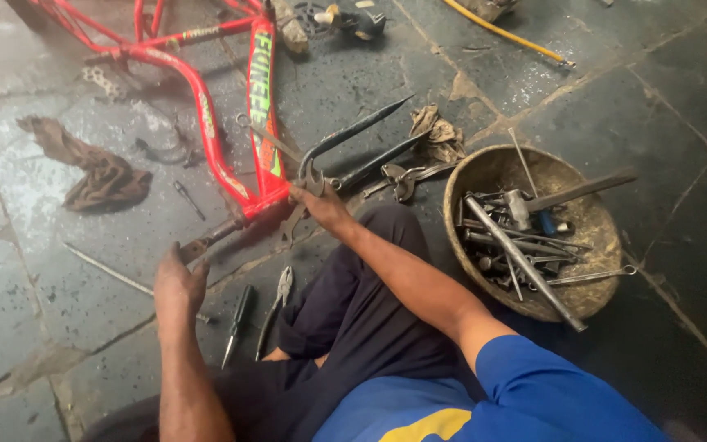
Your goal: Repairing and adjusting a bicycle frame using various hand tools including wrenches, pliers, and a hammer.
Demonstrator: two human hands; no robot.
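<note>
Head view: fork fitting at red bike frame (206, 123).
Left hand (177, 282) grips steerer end; right hand (321, 205) clasps black fork (353, 131) crown. Next, judged: align, press.

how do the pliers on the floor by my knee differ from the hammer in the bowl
The pliers lie flat on the stone floor; the hammer rests in the bowl among other tools. The pliers have two slim handles; the hammer has one long handle reaching over the rim. Neither hand touches either one. Both look worn and dark.
</note>
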